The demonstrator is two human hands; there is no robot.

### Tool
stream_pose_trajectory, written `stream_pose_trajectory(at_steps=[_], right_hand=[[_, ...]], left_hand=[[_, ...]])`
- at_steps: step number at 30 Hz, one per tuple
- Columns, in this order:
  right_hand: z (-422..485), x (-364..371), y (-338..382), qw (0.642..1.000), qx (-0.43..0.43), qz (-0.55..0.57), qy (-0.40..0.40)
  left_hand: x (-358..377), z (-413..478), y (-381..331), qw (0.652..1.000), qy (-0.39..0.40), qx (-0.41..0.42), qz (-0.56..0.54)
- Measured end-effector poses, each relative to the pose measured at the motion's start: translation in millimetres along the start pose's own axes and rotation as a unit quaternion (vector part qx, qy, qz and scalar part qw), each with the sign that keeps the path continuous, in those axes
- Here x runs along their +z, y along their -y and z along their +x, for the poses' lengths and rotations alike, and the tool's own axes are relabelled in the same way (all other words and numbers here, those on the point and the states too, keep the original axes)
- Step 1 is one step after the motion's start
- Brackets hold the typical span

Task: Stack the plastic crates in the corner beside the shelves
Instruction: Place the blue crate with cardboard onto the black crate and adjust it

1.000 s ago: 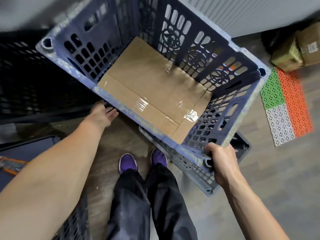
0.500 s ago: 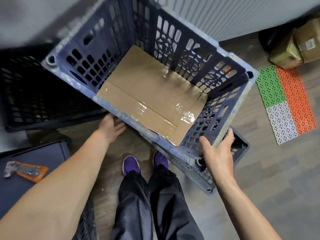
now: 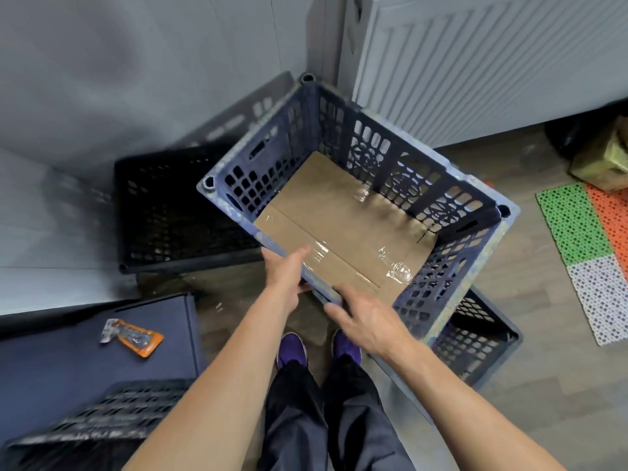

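A blue slatted plastic crate (image 3: 452, 266) with taped cardboard (image 3: 343, 226) on its floor rests askew on a second blue crate (image 3: 482, 345), whose corner sticks out at the lower right. My left hand (image 3: 283, 271) holds the upper crate's near rim, thumb over the edge and fingers under it. Just right of it, my right hand (image 3: 368, 319) lies flat by the same rim, fingers straight and pointing left. A black crate (image 3: 170, 212) stands on the floor to the left, against the grey wall.
A white ribbed panel (image 3: 475, 62) rises behind the crates. A green, orange and white mat (image 3: 584, 253) and cardboard boxes (image 3: 605, 158) lie at the right. A dark box (image 3: 68, 368) with an orange packet (image 3: 132, 336) and another crate (image 3: 102, 419) sit at my lower left.
The blue crate has dropped lower and away from me. My right hand left the crate's right corner and came to the near rim. My left hand slid right along that rim.
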State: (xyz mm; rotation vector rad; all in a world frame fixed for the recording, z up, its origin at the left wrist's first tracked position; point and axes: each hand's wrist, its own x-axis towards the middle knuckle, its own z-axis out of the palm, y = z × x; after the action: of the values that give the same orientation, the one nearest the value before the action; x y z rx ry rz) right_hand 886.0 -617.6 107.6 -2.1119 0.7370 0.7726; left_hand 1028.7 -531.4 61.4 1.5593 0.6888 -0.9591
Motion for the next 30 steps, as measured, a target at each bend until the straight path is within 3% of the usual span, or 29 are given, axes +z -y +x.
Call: stream_pose_trajectory(at_steps=[3, 12, 15, 19, 22, 26, 30], right_hand=[[0, 11, -5, 1.0, -0.013, -0.026, 0.013], [-35, 3, -21, 0.995, -0.041, -0.086, 0.016], [-48, -19, -18, 0.99, -0.063, -0.086, -0.087], [-55, -53, -7, 0.946, -0.095, -0.141, -0.275], [-58, -63, 3, 0.919, -0.113, -0.191, -0.325], [-67, -52, -1, 0.924, -0.077, -0.246, -0.283], [-72, -12, 1, 0.992, -0.043, -0.061, -0.102]], left_hand=[[8, 2, 1, 0.999, -0.035, 0.007, -0.017], [-25, -21, 23, 0.997, -0.04, 0.059, -0.036], [-64, -33, 15, 0.997, -0.046, 0.063, -0.015], [-118, -59, 9, 0.996, -0.058, 0.056, 0.025], [-154, -82, 26, 0.994, -0.084, 0.057, 0.046], [-201, -115, 61, 0.991, -0.091, 0.062, 0.08], [-248, -143, 93, 0.986, -0.093, 0.077, 0.11]])
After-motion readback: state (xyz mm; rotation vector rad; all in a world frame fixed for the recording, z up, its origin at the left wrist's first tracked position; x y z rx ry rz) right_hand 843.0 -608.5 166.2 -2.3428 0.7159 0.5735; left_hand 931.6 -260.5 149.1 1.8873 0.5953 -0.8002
